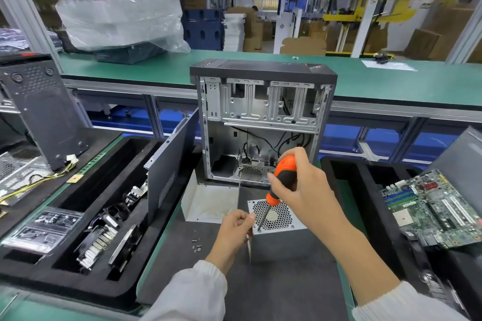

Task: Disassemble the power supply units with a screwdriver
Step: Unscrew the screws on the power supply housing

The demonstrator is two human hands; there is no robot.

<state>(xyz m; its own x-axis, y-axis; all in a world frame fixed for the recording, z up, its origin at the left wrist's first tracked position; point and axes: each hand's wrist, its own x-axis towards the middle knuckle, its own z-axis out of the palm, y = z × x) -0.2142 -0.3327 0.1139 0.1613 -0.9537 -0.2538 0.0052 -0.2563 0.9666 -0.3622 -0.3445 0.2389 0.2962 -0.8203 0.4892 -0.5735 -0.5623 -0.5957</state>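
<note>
Gripping the orange-and-black screwdriver (283,179) by its handle, the right hand (303,185) holds the tool steeply tilted so that its tip lands on a corner screw (259,230) of the power supply unit (280,236). That unit stands on the dark mat (287,292) with its perforated fan grille (273,214) facing up, which puts the grille's screws where the driver can reach them from above. The left hand (234,229) sits just left of the tip, fingers curled against the unit's near-left corner, apparently bracing the box so it does not twist under the turning force; whether it also pinches something small I cannot tell.

A few loose screws (197,245) lie on the mat left of the left hand, near enough to gather later. Beyond both hands stands an open computer case (263,122), with a bent white metal sheet (211,203) lying between it and the left hand. Further left of the left hand a foam tray (86,221) holds fans and a heatsink; right of the right hand lies a green motherboard (433,208).

My judgement is that this corner screw is being worked loose and the grille's other screws remain.
</note>
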